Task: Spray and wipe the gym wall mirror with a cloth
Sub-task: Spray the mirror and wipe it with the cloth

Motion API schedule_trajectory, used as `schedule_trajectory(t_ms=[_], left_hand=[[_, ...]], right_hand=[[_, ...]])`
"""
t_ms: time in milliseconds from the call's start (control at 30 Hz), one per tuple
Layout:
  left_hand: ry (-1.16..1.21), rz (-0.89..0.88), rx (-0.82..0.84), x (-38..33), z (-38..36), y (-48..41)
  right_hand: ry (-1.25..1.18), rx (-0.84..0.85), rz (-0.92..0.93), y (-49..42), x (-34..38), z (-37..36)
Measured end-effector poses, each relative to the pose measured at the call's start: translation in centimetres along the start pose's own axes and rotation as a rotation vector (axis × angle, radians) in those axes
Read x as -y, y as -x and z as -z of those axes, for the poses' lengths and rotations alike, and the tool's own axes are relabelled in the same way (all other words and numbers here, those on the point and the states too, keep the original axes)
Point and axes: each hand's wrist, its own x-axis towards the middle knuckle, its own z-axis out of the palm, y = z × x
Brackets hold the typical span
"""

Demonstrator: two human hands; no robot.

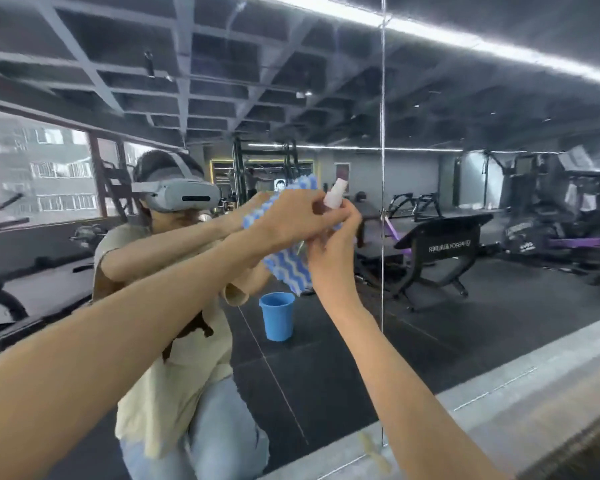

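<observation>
Both arms raised in front of the mirror [465, 237], hands meeting just short of the glass.

Left hand [288, 220]: fingers curled shut around a cloth [290, 268], blue with white wavy stripes. The cloth bunches under the palm, one corner sticking up above the knuckles, the rest hanging below the hand.

Right hand [329, 251]: comes up from below, fingers closed on a small white spray bottle [335, 195], nozzle end poking up above the fingertips. Cannot tell which way the nozzle faces. The two hands touch, bottle between them.

In the reflection: a blue bucket [278, 317] standing on dark floor tiles, weight benches and racks behind, windows at the left. A vertical seam [382, 133] in the glass runs just right of the hands. Grey ledge [499, 393] along the mirror's lower edge.
</observation>
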Motion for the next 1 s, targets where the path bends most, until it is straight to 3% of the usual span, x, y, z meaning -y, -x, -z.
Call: schedule_trajectory(t_ms=[67, 133, 233, 300, 367, 500, 600, 633, 667, 700, 733, 767, 800, 833, 900, 933, 967, 1000], left_hand=[[-0.148, -0.029, -0.103, -0.5, 0.5, 0.1], [-0.113, -0.013, -0.209, -0.8, 1.7, -0.3], [0.078, 0.034, -0.373, -0.9, 5.2, -1.2], [0.081, 0.019, -0.413, -1.1, 8.0, -1.6], [-0.018, -0.016, -0.435, -1.1, 10.5, -2.0], [-0.037, -0.041, -0.557, -1.4, 14.3, -3.0], [0.017, 0.021, -0.628, -1.6, 17.0, -4.1], [0.013, 0.025, -0.633, -1.7, 17.9, -4.4], [0.011, 0.021, -0.633, -1.7, 18.7, -4.6], [0.006, 0.024, -0.633, -1.6, 19.4, -4.6], [0.008, 0.027, -0.642, -1.6, 20.0, -4.5], [0.022, 0.033, -0.643, -1.5, 20.5, -4.6], [0.046, 0.042, -0.639, -1.4, 21.1, -4.9], [0.064, 0.054, -0.638, -1.5, 21.6, -5.2], [0.035, 0.07, -0.651, -1.5, 22.7, -6.1], [-0.012, 0.071, -0.644, -1.5, 23.1, -6.5], [-0.059, 0.061, -0.638, -1.6, 23.6, -6.8], [-0.051, 0.057, -0.647, -1.6, 23.9, -7.0]], right_hand=[[-0.013, -0.021, 0.001, 0.4, -0.6, -1.1], [-0.008, 0.011, 0.026, 1.1, -1.1, -1.8], [0.318, 0.08, 0.193, 0.2, -2.9, -1.9], [0.626, 0.013, 0.313, -3.1, -4.0, -1.0], [0.787, -0.089, 0.372, -8.2, -3.5, 0.4], [0.783, -0.165, 0.326, -16.2, 2.8, -2.2], [0.944, 0.059, 0.759, -17.2, 6.6, -8.3], [0.993, 0.071, 0.88, -18.7, 7.2, -8.4], [0.997, 0.013, 0.888, -21.1, 8.2, -7.8], [0.978, -0.11, 0.744, -23.6, 9.2, -6.6], [0.905, -0.257, 0.486, -26.1, 10.3, -5.4], [0.824, -0.313, 0.256, -27.7, 11.6, -5.1], [0.788, -0.297, 0.186, -28.3, 12.9, -5.8], [0.857, -0.231, 0.328, -27.7, 14.3, -7.5], [1.072, 0.066, 0.81, -25.8, 15.7, -11.1], [1.148, 0.193, 0.929, -25.9, 15.5, -11.5], [1.146, 0.194, 0.967, -26.9, 15.7, -10.6], [1.059, 0.069, 0.87, -28.5, 16.0, -9.3]])
